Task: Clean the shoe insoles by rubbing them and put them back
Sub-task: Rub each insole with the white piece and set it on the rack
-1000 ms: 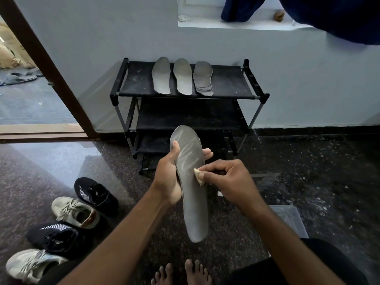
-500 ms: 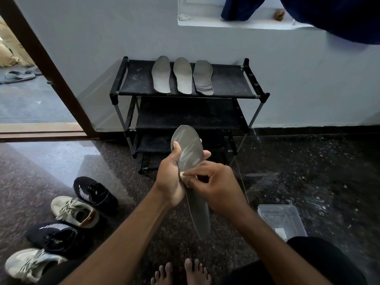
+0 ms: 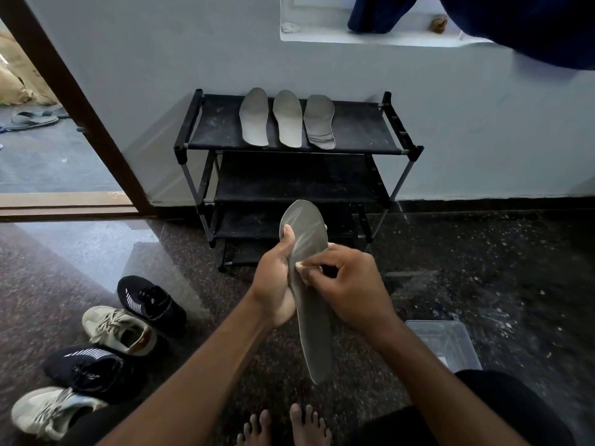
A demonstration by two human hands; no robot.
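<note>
Since a second ago, the small pale wad (image 3: 301, 268) has been drawn across the held insole (image 3: 314, 336) toward its left edge, and the insole has been turned slightly more edge-on. The wad is pinched between the thumb and curled fingers (image 3: 320, 257) of the right hand (image 3: 352, 286). It is pressed onto the insole's face so that rubbing pressure can be applied.

The insole is clamped upright by the left hand (image 3: 273, 284), with the thumb laid on the face and the other fingers wrapped behind, apparently as a brace against the rubbing.

Beyond the fingers, three insoles (image 3: 287, 119) are laid side by side on the top shelf of a shoe rack (image 3: 357, 130), probably set out while the work goes on. Below and left of the fingers, four shoes (image 3: 119, 329) are lined up on the floor, where the insoles are to be returned. A clear plastic box (image 3: 450, 342) is seen below and right of the fingers.
</note>
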